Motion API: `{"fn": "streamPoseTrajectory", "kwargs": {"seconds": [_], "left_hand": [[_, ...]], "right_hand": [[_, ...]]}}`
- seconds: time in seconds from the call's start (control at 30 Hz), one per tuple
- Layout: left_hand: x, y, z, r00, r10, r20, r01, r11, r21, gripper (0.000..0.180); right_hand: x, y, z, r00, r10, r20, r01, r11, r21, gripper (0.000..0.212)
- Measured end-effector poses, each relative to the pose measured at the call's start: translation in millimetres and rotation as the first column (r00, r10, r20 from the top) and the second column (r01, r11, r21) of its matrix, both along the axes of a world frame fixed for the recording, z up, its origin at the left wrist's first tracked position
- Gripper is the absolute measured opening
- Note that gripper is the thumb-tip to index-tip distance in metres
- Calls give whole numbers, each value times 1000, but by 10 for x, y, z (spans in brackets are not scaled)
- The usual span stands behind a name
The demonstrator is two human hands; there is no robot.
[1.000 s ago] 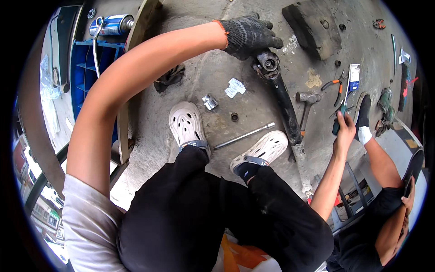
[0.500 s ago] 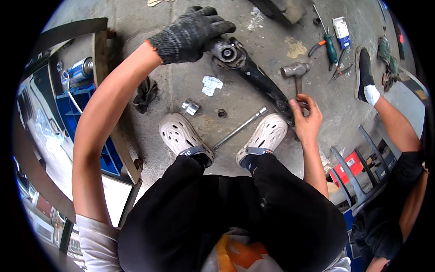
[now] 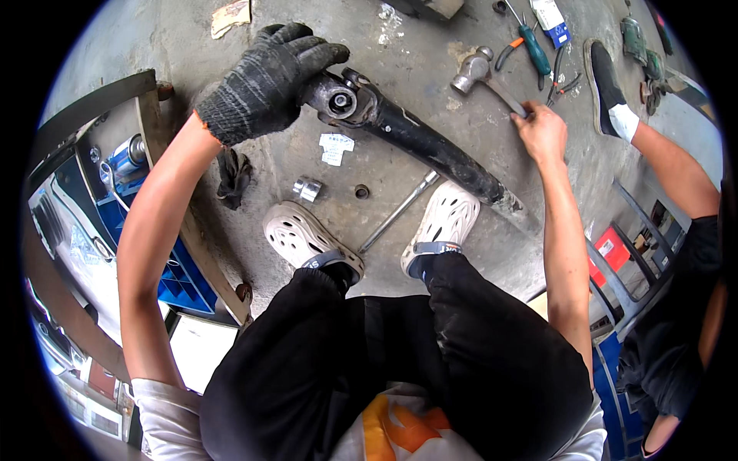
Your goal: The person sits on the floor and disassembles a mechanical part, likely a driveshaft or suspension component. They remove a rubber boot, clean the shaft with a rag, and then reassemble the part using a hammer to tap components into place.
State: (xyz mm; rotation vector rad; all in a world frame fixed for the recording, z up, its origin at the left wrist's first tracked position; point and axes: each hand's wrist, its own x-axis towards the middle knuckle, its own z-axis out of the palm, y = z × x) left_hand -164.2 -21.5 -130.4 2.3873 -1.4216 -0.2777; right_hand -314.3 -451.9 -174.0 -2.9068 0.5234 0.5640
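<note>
In a dark knitted glove, my left hand [image 3: 265,84] grips the universal-joint end of a black drive shaft [image 3: 430,138]. A round bearing cup [image 3: 341,101] shows in the joint's yoke. From there the shaft slants down to the right, past my right shoe. My right hand [image 3: 543,132], bare, is closed round the handle end of a ball-peen hammer [image 3: 478,71]. Its head points up and to the left, above the shaft and apart from it. Near my shoes lie a chrome socket [image 3: 307,189], a small dark ring [image 3: 361,191] and a long metal bar [image 3: 400,211].
A green-handled screwdriver [image 3: 536,51], pliers [image 3: 510,54] and a blue-and-white box [image 3: 552,21] lie at the far right. Another person's foot [image 3: 606,88] stands beside them. A shelf with a blue tray [image 3: 184,269] borders the left. A paper scrap [image 3: 336,147] and dark cloth [image 3: 232,178] lie nearby.
My right hand has moved right and up, now holding the hammer, whose handle has swung from upright to slanting. My left hand and the joint end appear further left.
</note>
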Motion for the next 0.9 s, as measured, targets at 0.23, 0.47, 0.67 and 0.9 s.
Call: {"fn": "streamPoseTrajectory", "kwargs": {"seconds": [0.23,0.47,0.67,0.9], "left_hand": [[137,-97,-142,1000,9,-10,-8,994,111,66],[311,-198,-488,999,-19,37,14,989,146,65],[327,-208,-530,999,-46,29,42,991,124,67],[297,-258,-455,996,-75,50,58,959,279,83]], "right_hand": [[-439,936,479,962,267,51,-266,891,368,74],[-504,1056,51,923,352,158,-385,873,301,76],[-569,954,-173,884,378,276,-451,844,290,75],[-572,960,-188,887,409,215,-457,846,276,77]]}}
